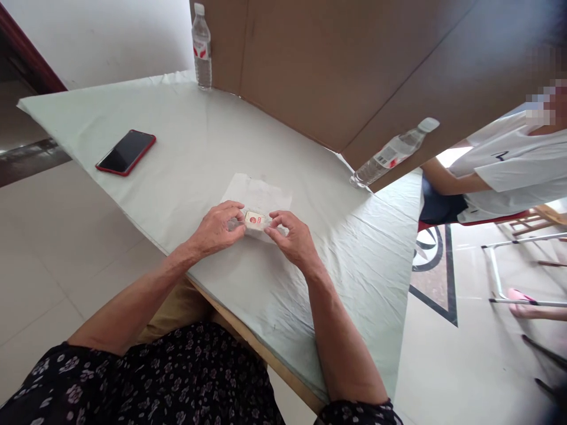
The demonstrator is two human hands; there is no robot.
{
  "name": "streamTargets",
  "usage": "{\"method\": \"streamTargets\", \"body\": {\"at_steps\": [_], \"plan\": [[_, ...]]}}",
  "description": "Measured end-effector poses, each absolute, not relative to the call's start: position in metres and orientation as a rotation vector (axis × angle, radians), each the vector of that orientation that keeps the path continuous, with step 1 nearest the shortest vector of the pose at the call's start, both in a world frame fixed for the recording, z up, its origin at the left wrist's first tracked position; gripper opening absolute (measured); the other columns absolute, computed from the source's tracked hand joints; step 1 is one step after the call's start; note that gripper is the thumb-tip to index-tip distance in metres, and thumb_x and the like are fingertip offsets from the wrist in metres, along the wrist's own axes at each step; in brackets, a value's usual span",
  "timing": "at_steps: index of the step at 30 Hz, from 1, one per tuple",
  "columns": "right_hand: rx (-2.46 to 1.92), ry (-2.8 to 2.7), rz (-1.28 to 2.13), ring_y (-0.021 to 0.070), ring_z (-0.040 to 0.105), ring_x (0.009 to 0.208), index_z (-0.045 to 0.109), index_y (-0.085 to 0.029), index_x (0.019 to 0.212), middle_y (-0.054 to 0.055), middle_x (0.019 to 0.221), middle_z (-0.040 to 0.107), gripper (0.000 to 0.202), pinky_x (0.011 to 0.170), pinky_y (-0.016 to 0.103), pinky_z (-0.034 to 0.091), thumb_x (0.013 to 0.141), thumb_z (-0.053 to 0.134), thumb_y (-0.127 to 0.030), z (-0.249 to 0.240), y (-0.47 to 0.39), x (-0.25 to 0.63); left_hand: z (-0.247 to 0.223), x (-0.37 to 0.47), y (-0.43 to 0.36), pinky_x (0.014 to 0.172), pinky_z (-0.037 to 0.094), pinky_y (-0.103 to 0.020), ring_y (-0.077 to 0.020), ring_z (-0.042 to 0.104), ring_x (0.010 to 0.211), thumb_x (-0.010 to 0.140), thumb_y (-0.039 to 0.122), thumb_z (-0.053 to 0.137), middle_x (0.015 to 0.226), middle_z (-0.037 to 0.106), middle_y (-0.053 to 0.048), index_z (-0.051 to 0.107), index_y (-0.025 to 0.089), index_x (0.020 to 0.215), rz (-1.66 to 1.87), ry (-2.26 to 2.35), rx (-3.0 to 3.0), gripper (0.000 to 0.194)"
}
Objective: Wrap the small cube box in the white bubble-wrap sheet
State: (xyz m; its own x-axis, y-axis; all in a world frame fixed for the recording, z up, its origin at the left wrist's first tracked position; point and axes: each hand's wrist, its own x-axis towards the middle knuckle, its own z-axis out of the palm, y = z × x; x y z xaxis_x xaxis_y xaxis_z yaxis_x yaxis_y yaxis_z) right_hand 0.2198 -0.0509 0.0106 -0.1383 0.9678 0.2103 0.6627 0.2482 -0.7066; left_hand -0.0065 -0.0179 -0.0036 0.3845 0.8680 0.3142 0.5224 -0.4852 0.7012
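A small cream-coloured rectangular pack (255, 221) with red print lies between my hands, on a thin white paper sheet (261, 193) spread on the table. Translucent wrapping (233, 224) sticks out at the pack's ends. From the left, my left hand (217, 227) pinches the wrapping, its thumb and fingertips close to the pack's edge. On the other side my right hand (291, 236) has thumb and forefinger closed on the wrapping at the right end. What the pack contains cannot be seen.
A pale cloth covers the table (177, 159). A phone (127, 152) in a red case lies at the left. Water bottles stand by a brown cardboard partition (301, 65): one bottle (202, 50) at the back, another bottle (392, 154) at the right. A person (509, 159) sits beyond.
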Motion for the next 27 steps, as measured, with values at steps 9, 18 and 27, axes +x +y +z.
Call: {"method": "streamTargets", "body": {"at_steps": [9, 18, 27], "plan": [[-1.357, -1.602, 0.932, 0.0250, 0.067, 0.112, 0.061, -0.022, 0.073, 0.010, 0.123, 0.072, 0.022, 0.096, 0.040, 0.050, 0.082, 0.065, -0.042, -0.001, -0.043, 0.213, -0.004, 0.001, -0.012, 0.103, 0.051, -0.043, -0.0269, 0.067, 0.118, 0.079, 0.029, 0.060, 0.128, 0.071, -0.013, 0.065, 0.019, 0.082, 0.932, 1.099, 2.089, 0.012], [-1.344, -1.462, 0.944, 0.0214, 0.067, 0.092, 0.059, -0.022, 0.074, 0.008, 0.106, 0.076, 0.022, 0.084, 0.035, 0.049, 0.081, 0.066, -0.041, -0.010, -0.044, 0.204, 0.000, 0.002, -0.013, 0.080, 0.051, -0.031, -0.0247, 0.070, 0.105, 0.080, 0.040, 0.064, 0.113, 0.077, -0.010, 0.066, 0.019, 0.077, 0.932, 1.122, 1.739, 0.022], [-1.370, -1.446, 0.865, 0.0189, 0.066, 0.085, 0.059, -0.022, 0.072, 0.006, 0.097, 0.077, 0.020, 0.080, 0.033, 0.047, 0.080, 0.065, -0.040, -0.010, -0.048, 0.203, -0.002, 0.005, -0.013, 0.078, 0.049, -0.029, -0.0201, 0.069, 0.092, 0.078, 0.036, 0.064, 0.100, 0.077, -0.008, 0.064, 0.017, 0.071, 0.968, 1.089, 1.686, 0.020]]}}
